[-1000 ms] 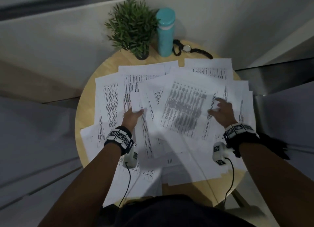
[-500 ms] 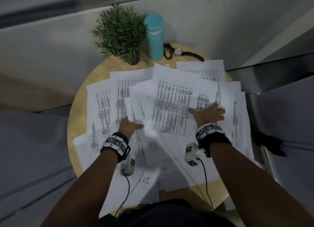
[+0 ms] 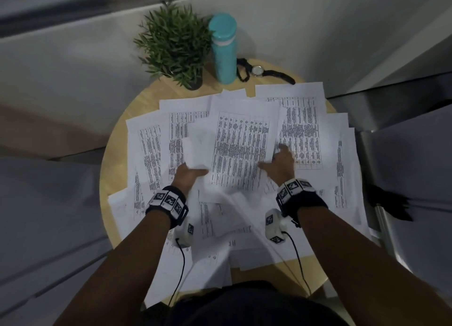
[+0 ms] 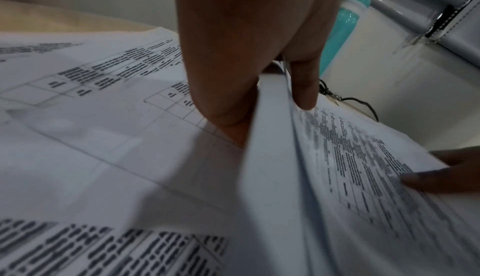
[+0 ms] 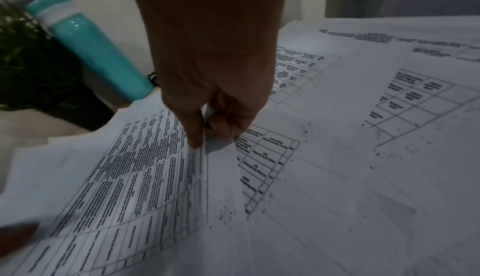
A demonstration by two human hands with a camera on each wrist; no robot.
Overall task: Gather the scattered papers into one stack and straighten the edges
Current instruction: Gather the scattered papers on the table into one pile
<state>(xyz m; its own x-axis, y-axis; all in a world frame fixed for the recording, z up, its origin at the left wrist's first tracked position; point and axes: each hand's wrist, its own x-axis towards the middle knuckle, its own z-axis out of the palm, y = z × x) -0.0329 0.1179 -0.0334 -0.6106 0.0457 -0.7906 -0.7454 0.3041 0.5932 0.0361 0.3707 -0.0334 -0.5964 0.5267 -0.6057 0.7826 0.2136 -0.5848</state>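
Many printed white papers (image 3: 239, 149) lie overlapping all over a round wooden table (image 3: 112, 169). My left hand (image 3: 195, 171) grips the left edge of a small bundle of sheets (image 4: 270, 157), thumb on top and fingers underneath, and that edge is raised off the pile. My right hand (image 3: 278, 163) pinches the right edge of the top table-printed sheet (image 5: 145, 178) between thumb and fingers. Both hands hold the same raised sheets near the table's middle. Loose sheets spread out to the left, right and front, and some hang over the table's edge.
At the back of the table stand a small green potted plant (image 3: 176, 44) and a teal bottle (image 3: 223, 47), with a black wristwatch (image 3: 259, 71) beside them. A dark object (image 3: 389, 203) lies off the table's right side. Pale walls close in behind.
The top sheet has turned from slanted to nearly square with me and shifted left. My right hand came in with it; my left hand now lifts the bundle's left edge.
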